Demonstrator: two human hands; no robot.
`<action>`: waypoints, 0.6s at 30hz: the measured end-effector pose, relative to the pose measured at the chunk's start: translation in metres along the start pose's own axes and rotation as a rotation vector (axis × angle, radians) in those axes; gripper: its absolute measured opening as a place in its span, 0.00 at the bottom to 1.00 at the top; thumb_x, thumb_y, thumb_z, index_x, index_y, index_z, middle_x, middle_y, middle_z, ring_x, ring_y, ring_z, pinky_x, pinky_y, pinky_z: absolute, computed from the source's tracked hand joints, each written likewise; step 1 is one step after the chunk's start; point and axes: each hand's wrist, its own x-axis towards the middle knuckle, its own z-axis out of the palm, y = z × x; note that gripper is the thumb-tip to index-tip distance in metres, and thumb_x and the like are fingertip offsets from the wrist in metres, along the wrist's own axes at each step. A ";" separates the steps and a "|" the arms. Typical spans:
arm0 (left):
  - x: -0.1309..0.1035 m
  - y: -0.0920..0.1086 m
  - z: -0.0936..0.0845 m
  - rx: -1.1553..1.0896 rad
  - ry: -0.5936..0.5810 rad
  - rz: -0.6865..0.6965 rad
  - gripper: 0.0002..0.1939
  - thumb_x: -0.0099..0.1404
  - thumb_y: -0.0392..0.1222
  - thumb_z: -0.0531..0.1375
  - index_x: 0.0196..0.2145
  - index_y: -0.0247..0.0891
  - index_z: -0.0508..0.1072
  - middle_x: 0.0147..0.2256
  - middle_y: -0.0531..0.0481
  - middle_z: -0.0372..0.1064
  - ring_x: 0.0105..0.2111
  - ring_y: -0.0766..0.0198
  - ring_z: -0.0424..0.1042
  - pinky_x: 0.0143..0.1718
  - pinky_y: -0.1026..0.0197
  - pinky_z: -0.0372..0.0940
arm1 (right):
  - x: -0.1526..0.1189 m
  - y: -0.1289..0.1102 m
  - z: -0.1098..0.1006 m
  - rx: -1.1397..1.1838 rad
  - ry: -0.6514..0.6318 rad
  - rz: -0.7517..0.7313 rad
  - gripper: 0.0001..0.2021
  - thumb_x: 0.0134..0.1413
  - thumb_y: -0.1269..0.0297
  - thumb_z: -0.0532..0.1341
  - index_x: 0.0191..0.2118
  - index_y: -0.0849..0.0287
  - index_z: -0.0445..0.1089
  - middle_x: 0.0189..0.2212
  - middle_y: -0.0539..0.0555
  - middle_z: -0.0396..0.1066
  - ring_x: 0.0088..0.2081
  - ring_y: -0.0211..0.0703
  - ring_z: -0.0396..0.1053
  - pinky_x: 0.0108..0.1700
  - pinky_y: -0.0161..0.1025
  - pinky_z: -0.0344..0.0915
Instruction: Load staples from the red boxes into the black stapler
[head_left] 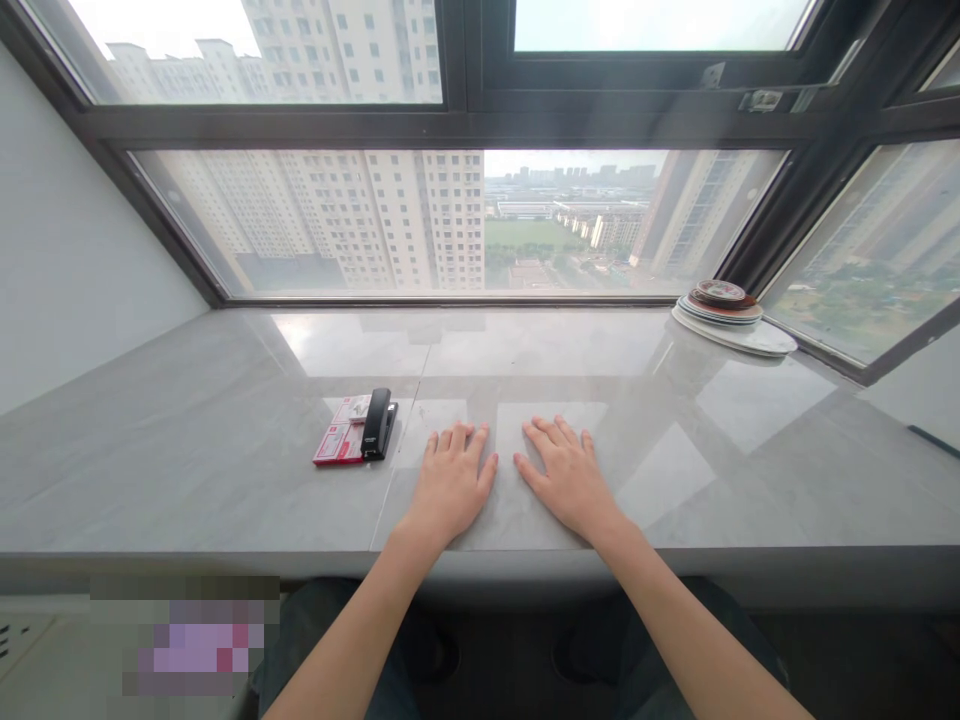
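My left hand [451, 482] lies palm down on the grey marbled sill [225, 500], its fingers stretched out and holding nothing. Just to the right, my right hand [568, 472] rests the same way, with a gap between the two thumbs. Left of my left hand, and apart from it, is a black stapler [377, 425]. The stapler sits on or against the right side of a flat red and white packet [340, 438]. A small whitish box [360, 408] lies on the packet beside the stapler.
A stack of plates [731, 318] stands in the far right corner against the dark window frame [465, 125]. A seam runs across the sill left of my hands. The sill's front edge [525, 562] is close to my wrists. A pixelated patch covers something at lower left.
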 end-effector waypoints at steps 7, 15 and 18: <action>-0.005 -0.003 0.005 0.002 -0.019 -0.001 0.28 0.78 0.54 0.43 0.71 0.47 0.56 0.71 0.47 0.52 0.72 0.50 0.48 0.72 0.41 0.42 | -0.002 -0.002 0.000 -0.013 0.004 -0.005 0.27 0.72 0.50 0.47 0.70 0.51 0.60 0.70 0.55 0.57 0.73 0.59 0.44 0.71 0.63 0.40; -0.003 -0.005 0.006 -0.028 -0.051 0.010 0.31 0.77 0.56 0.43 0.73 0.48 0.53 0.74 0.50 0.46 0.74 0.51 0.43 0.72 0.39 0.41 | -0.003 -0.002 -0.002 -0.013 -0.010 0.001 0.27 0.72 0.51 0.47 0.70 0.51 0.59 0.71 0.56 0.56 0.73 0.59 0.43 0.71 0.63 0.39; -0.003 -0.005 0.006 -0.031 -0.049 0.014 0.32 0.77 0.59 0.43 0.73 0.47 0.52 0.73 0.49 0.46 0.74 0.51 0.43 0.72 0.40 0.41 | -0.003 -0.002 -0.002 -0.012 -0.007 -0.002 0.27 0.72 0.51 0.47 0.70 0.51 0.59 0.70 0.56 0.57 0.73 0.58 0.43 0.71 0.62 0.40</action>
